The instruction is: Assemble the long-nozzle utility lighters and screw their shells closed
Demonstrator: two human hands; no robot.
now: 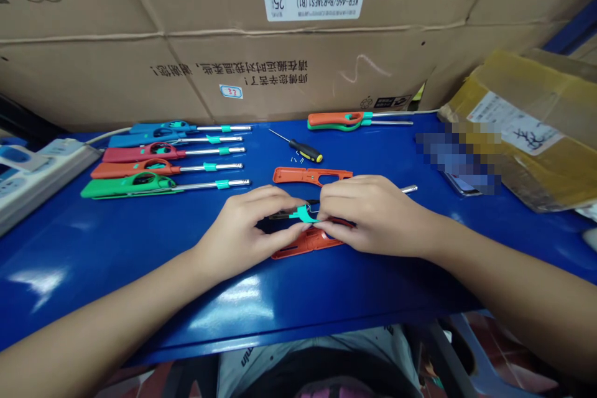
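Between my two hands is a teal lighter trigger (305, 214), with thin wire and dark parts beside it. My left hand (254, 224) pinches it from the left, thumb below and fingers above. From the right, my right hand (368, 214) has its fingertips closed at the trigger's edge; its fingers partly hide what they grip. Below them lies one orange lighter shell half (298, 244), partly covered by my right hand. The other orange shell half (298, 175) rests just beyond. A metal lighter tube (409, 189) sticks out past my right hand.
Several assembled lighters (135, 168) lie in a row at the left, beside a white power strip (41, 174). A screwdriver (303, 149) and small screws (297, 157) lie beyond the shells. Orange lighters (333, 119) are at the back. A taped box (527, 130) stands right; cardboard (196, 6) walls the back.
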